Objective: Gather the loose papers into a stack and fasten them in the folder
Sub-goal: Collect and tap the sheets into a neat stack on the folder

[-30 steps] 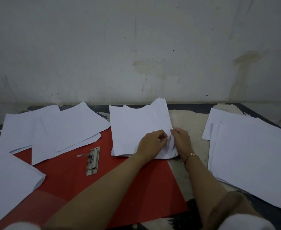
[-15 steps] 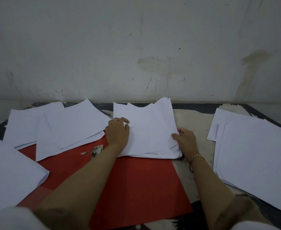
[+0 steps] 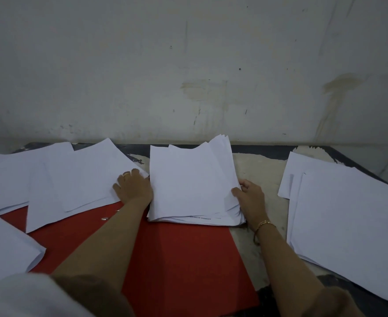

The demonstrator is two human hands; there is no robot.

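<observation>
Though open, folder [image 3: 183, 259] partly under stack [image 3: 188, 184]

No word, number or brand I can read. Only print in sight: one short dark line along near edge of lower sheet [image 3: 199, 218], which pokes out from under my middle paper stack [image 3: 188, 179]. Letters too small and blurred to make out, and I cannot tell language or whether it holds digits.
</observation>
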